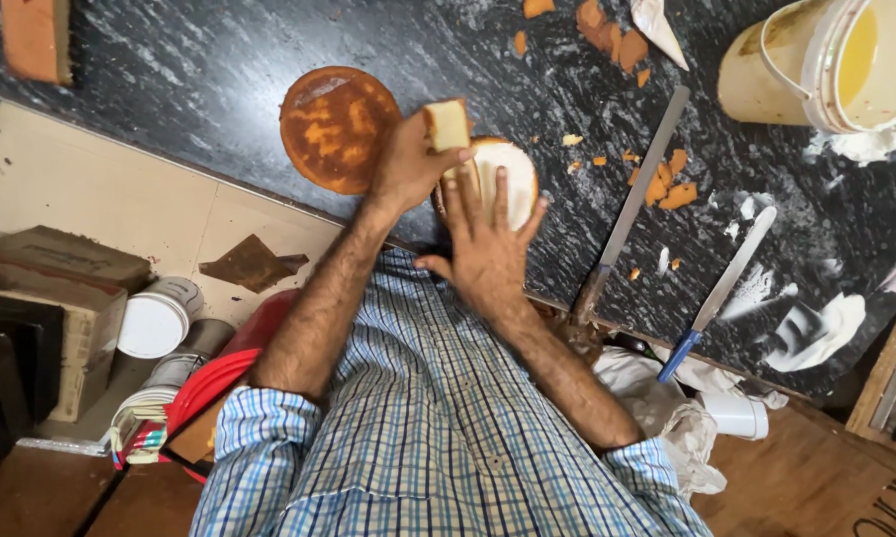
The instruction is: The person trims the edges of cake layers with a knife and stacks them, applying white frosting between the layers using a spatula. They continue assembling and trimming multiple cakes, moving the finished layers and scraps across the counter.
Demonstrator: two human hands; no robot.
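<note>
— White cream covers the top of a small round cake. See it? It sits at the near edge of the black stone counter.

— Yes. What are the hands doing?

— The right hand lies flat on the cake, fingers spread apart, not closed on anything. The left hand is just beside it. Its grip is closed on a pale cake piece, held up just above the cake.

— What is the brown round thing?

— That is a flat brown cake layer. It lies just left of the left hand, close to the counter edge too.

— Is there room to move?

— Some. Between the cake and the long knife the counter is mostly bare, with a few orange crumbs. The knife lies on a slant to the right, its handle at the counter edge. A spatula with a blue handle lies further right, and its handle sticks out over the edge.

— And far away?

— A cream-coloured bucket stands at the top right corner. White cream smears are on the counter near the spatula. More orange cake bits lie at the top. Behind the brown layer the counter is open and dark.

— What is under the edge?

— The floor, with white tubs on the left.
</note>
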